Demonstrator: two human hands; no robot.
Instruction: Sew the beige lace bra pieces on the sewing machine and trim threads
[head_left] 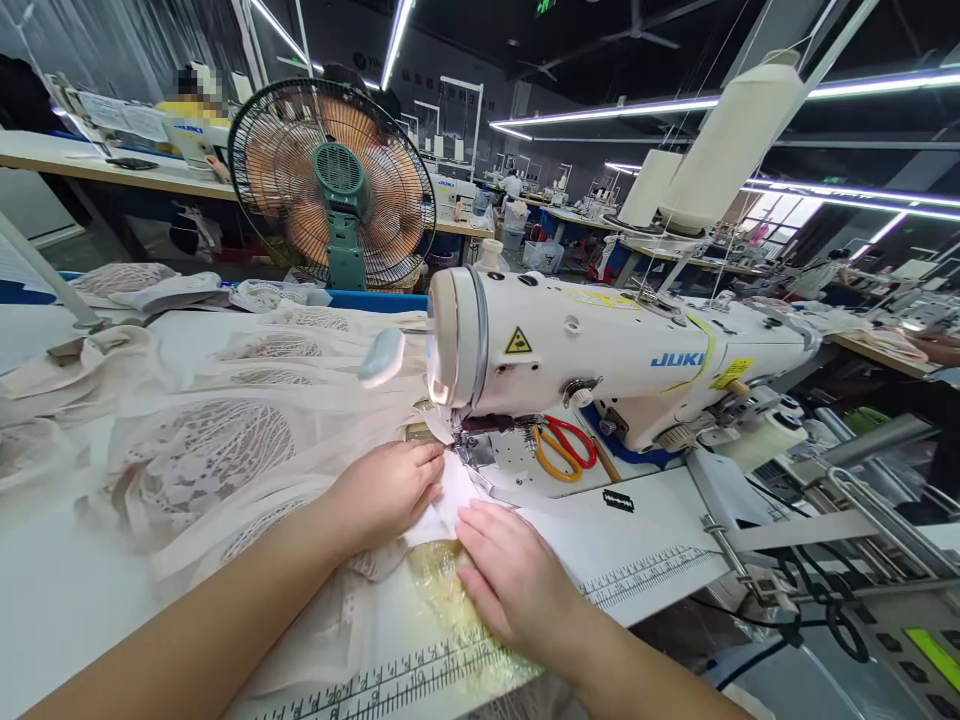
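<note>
Left hand (386,490), right hand (514,575) flat, fingers spread on fabric (450,505); beside sewing machine (600,365).

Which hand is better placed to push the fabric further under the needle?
Probably the left hand: its fingertips rest on the white fabric beside the presser foot. The right hand lies flat farther back.

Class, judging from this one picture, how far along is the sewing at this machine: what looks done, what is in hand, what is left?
Done: lace pieces lie heaped left of the sewing machine; whether they are stitched cannot be told. In hand: the left hand and right hand press pale fabric flat near the needle. Left: lace fabric below the hands has not reached the needle.
</note>
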